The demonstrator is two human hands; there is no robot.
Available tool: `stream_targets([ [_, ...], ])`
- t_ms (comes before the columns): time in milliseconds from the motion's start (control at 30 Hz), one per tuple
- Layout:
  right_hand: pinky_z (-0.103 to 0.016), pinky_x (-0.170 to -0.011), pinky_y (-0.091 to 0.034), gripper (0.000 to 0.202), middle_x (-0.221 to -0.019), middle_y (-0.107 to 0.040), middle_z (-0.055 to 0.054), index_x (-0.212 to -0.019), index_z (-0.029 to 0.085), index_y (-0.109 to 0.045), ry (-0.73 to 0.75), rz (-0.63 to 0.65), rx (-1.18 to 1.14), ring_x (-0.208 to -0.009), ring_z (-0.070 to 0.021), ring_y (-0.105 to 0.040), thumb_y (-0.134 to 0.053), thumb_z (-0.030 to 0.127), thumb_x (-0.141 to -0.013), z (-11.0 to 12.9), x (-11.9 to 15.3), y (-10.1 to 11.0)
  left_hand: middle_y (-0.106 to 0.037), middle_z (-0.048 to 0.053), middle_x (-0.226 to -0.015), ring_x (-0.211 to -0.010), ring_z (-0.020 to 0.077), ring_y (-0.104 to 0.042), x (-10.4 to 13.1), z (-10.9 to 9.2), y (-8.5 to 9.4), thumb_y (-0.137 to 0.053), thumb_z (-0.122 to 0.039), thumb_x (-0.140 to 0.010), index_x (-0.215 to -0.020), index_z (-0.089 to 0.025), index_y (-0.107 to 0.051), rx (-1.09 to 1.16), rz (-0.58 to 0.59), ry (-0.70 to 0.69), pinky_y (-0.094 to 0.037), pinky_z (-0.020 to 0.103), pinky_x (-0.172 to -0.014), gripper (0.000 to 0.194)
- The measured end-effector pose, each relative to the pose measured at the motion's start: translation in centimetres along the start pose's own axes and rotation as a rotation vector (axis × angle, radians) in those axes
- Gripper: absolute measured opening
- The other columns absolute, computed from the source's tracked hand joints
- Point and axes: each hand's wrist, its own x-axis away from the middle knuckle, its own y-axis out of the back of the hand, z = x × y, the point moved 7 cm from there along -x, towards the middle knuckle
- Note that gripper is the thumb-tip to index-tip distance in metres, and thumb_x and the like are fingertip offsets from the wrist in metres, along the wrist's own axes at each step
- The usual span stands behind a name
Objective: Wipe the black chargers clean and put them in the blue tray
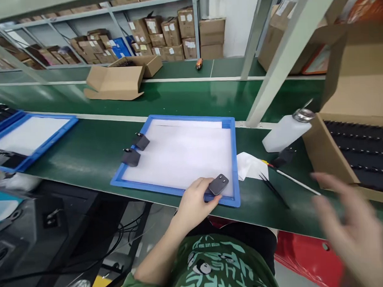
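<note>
My left hand (195, 202) is closed on a small black power adapter (218, 185), gripped by its sides. One face with two small marks is turned upward. It is over the near right corner of a blue-rimmed tray (190, 117) lined with white sheet. Two more black power adapters (131, 157) stand at the tray's left edge, metal pins showing on top. My right hand (354, 230), smeared by motion, is off to the right with fingers apart and nothing visible in them. Nearest to it are a thin white stick (298, 181) and an open cardboard box (339, 151).
Black tweezers (275, 191), a white cloth (250, 165), another black adapter (284, 156) and a white bottle (287, 131) lie or stand right of the tray. Metal posts (285, 60) rise beyond. At left is another blue tray (53, 142); an opened carton (117, 81) sits behind.
</note>
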Motion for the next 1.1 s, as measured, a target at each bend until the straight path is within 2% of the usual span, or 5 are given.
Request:
stream_targets([
  [67, -0.082, -0.104, -0.045, 0.053, -0.136, -0.070, -0.010, -0.149, 0.038, -0.055, 0.011, 0.131, 0.219, -0.128, -0.0481, -0.063, -0.065, 0.042, -0.097, 3.5, 1.9, -7.5, -0.075, 0.010, -0.098, -0.088, 0.0261, -0.069, -0.1, 0.3, -0.3, -0.072, -0.026, -0.087, -0.108, -0.018, -0.071, -0.026, -0.036, -0.002, -0.058, 0.040, -0.080, 0.022],
  [133, -0.084, -0.105, -0.043, 0.065, -0.140, -0.068, -0.013, -0.157, 0.032, -0.041, 0.051, 0.275, 0.173, -0.130, -0.0453, -0.063, -0.065, 0.049, -0.099, 6.2, 3.0, -13.7, -0.073, 0.011, -0.094, -0.084, 0.0259, -0.068, 0.1, 0.6, -0.5, -0.070, -0.029, -0.089, -0.104, -0.018, -0.071, -0.043, -0.074, -0.021, -0.057, 0.038, -0.077, 0.018],
  [233, -0.075, -0.108, -0.049, 0.069, -0.140, -0.066, -0.018, -0.153, 0.024, -0.042, 0.026, 0.229, 0.097, -0.130, -0.0400, -0.065, -0.070, 0.052, -0.096, 7.8, 2.3, -16.9, -0.073, 0.013, -0.095, -0.086, 0.0271, -0.068, 1.2, 0.3, -0.4, -0.068, -0.032, -0.095, -0.109, -0.017, -0.070, -0.042, -0.123, -0.062, -0.056, 0.039, -0.076, 0.021],
  [467, -0.041, -0.108, -0.059, 0.066, -0.138, -0.066, -0.011, -0.145, 0.024, -0.055, 0.081, 0.276, -0.223, -0.130, -0.0267, -0.064, -0.084, 0.032, -0.086, 10.9, 0.7, -14.3, -0.075, 0.004, -0.096, -0.085, 0.0247, -0.070, 5.3, -2.6, 2.2, -0.087, -0.015, -0.080, -0.132, -0.031, -0.065, 0.079, -0.328, -0.301, -0.057, 0.036, -0.078, 0.058],
  [1100, -0.049, -0.110, -0.059, 0.071, -0.145, -0.062, -0.016, -0.153, 0.017, -0.052, 0.175, 0.212, -0.417, -0.134, -0.0337, -0.062, -0.079, 0.042, -0.092, 10.2, 1.5, -12.6, -0.075, 0.016, -0.120, -0.111, 0.0256, -0.075, 3.8, -4.0, 1.9, -0.085, -0.022, -0.085, -0.127, -0.011, -0.066, 0.138, -0.324, -0.596, -0.067, 0.035, -0.092, 0.048],
])
